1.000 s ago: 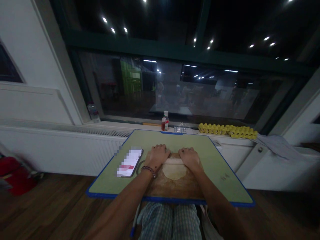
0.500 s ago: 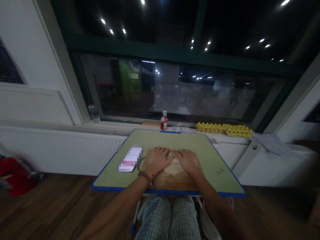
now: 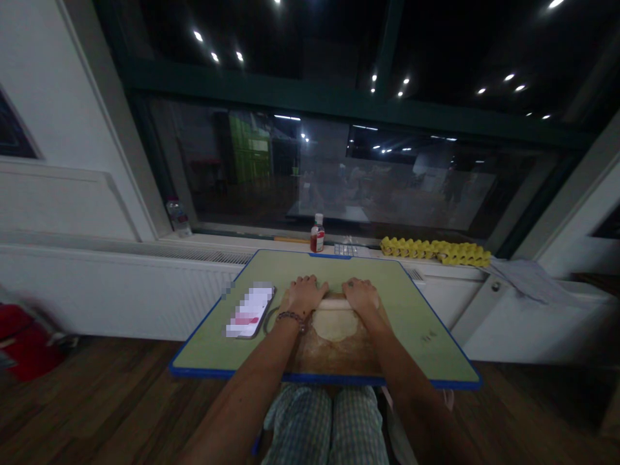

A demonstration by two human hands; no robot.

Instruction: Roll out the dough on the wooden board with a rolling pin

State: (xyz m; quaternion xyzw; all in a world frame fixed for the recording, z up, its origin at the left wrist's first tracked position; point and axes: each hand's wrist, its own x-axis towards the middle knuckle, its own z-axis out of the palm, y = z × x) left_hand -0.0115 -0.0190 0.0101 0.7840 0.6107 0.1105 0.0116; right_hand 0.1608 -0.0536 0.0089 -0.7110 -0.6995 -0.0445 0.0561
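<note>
A pale rolling pin (image 3: 335, 303) lies crosswise on a wooden board (image 3: 334, 357), at the far edge of a flat, roundish sheet of dough (image 3: 333, 325). My left hand (image 3: 306, 296) is closed over the pin's left end. Over its right end my right hand (image 3: 362, 295) is closed in the same way. Only the pin's middle shows between the two hands. A bracelet circles my left wrist.
The board rests on a green, blue-edged table (image 3: 416, 336). A phone (image 3: 252, 311) with a lit screen lies left of my left hand. On the sill behind stand a red-labelled bottle (image 3: 317, 237), yellow egg trays (image 3: 431, 250) and a clear bottle (image 3: 179, 218).
Both hands have moved away from me along the board, carrying the rolling pin toward the dough's far edge. More of the dough shows now.
</note>
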